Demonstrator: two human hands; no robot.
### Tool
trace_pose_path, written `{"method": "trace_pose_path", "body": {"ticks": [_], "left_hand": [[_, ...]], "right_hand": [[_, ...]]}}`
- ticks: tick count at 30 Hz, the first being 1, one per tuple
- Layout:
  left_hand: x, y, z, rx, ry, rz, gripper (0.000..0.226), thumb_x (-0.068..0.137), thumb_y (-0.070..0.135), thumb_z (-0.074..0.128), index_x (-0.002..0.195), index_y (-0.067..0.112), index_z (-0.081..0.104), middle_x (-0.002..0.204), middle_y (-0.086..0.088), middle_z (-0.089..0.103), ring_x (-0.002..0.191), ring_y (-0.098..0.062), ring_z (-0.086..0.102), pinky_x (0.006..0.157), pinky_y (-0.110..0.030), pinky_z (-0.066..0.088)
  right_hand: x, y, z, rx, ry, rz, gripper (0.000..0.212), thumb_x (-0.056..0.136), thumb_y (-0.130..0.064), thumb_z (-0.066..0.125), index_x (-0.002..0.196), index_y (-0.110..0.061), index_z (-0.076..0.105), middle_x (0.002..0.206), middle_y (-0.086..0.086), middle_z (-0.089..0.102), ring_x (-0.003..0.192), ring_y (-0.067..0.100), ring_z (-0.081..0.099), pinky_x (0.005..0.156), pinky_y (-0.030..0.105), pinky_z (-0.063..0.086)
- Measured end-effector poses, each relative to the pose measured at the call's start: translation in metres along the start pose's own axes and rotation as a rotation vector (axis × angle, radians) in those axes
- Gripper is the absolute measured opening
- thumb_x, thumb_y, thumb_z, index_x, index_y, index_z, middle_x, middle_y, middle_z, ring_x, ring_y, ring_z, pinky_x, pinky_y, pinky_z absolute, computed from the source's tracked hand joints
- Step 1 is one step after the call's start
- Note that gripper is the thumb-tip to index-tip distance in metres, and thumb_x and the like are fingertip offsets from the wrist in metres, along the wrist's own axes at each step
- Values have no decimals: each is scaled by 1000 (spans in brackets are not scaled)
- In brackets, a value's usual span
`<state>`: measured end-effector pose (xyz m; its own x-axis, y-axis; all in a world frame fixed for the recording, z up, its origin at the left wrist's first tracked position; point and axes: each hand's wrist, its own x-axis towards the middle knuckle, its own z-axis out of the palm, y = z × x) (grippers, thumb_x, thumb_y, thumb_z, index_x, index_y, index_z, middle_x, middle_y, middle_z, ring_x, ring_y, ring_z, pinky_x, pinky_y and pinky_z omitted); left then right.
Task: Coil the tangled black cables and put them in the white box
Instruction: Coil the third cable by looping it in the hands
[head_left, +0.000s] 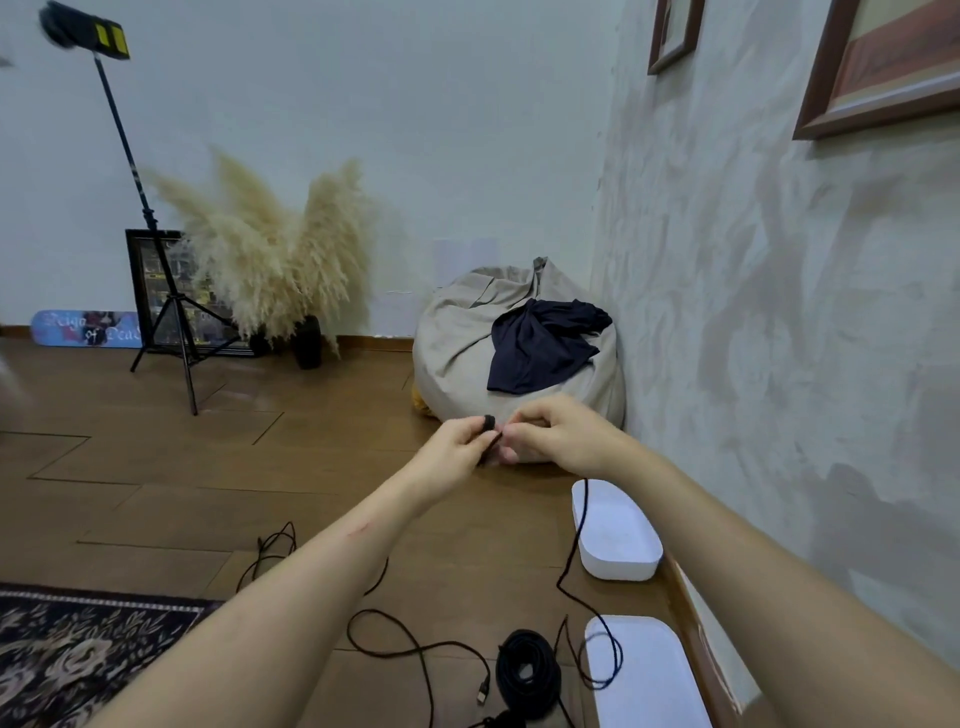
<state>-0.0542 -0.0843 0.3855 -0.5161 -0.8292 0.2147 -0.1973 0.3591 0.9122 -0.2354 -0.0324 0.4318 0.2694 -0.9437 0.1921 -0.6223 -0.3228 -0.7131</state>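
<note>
My left hand (457, 441) and right hand (563, 434) pinch 1 black cable (490, 422); far left of them, a board (85, 328) reads "Reign of".

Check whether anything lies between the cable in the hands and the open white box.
Nothing visible does: the white box lies open below the right hand; only the tail of the black cable hangs past its rim.

Head view, forward and down

The wooden floor (156, 467) carries a patterned rug (78, 649) at lower left, loose black cables (415, 647) and a coiled bundle (527, 670) at bottom centre, a white box (618, 535) and white lid (644, 675) at lower right, and a beanbag (467, 338) at centre
</note>
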Motion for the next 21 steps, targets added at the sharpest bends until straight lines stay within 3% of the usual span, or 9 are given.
{"method": "trace_pose_path", "body": {"ticks": [3, 5, 8, 12, 15, 21], "left_hand": [[-4, 9, 14, -179, -154, -56, 26, 111, 22, 44, 107, 10, 67, 87, -4, 71, 96, -18, 70, 101, -38, 55], [-4, 13, 17, -301, -187, -82, 28, 110, 25, 45, 108, 9, 67, 82, -3, 66, 92, -20, 69, 107, -49, 49], [-5, 20, 17, -380, -195, -142, 37, 112, 26, 38, 113, 5, 69, 81, -4, 63, 91, -22, 68, 105, -46, 49], [-9, 23, 27, -172, -206, -50, 30, 112, 23, 41, 110, 8, 68, 81, 2, 59, 92, -17, 66, 104, -46, 48], [-8, 22, 27, -119, -132, 4, 25, 111, 18, 43, 106, 9, 67, 78, 5, 57, 88, -15, 65, 98, -43, 49], [-10, 20, 14, -48, -139, -5, 23, 109, 16, 48, 113, 8, 69, 88, 4, 73, 97, -18, 67, 103, -39, 51]], "right_hand": [[-1, 7, -10, 1, 136, -57, 21, 100, -20, 61, 84, -18, 75, 77, -3, 73, 73, 5, 61, 73, 27, 46], [-2, 9, -12, 5, 198, -71, 18, 99, -22, 64, 85, -19, 75, 73, -11, 71, 71, 1, 60, 71, 22, 45], [-3, 16, -14, -6, 285, -59, 15, 98, -26, 66, 86, -27, 76, 68, -14, 67, 66, 0, 55, 68, 23, 42], [-2, 20, -14, 26, 306, -46, 14, 97, -29, 68, 85, -33, 75, 74, -9, 70, 67, 0, 54, 68, 24, 43], [1, 25, -14, 117, 323, -13, 9, 94, -29, 72, 88, -24, 76, 70, -7, 64, 66, 3, 51, 68, 25, 42], [-1, 35, -18, 134, 237, 0, 10, 99, -19, 65, 98, -24, 73, 75, 0, 64, 69, 2, 54, 67, 15, 41]]}}
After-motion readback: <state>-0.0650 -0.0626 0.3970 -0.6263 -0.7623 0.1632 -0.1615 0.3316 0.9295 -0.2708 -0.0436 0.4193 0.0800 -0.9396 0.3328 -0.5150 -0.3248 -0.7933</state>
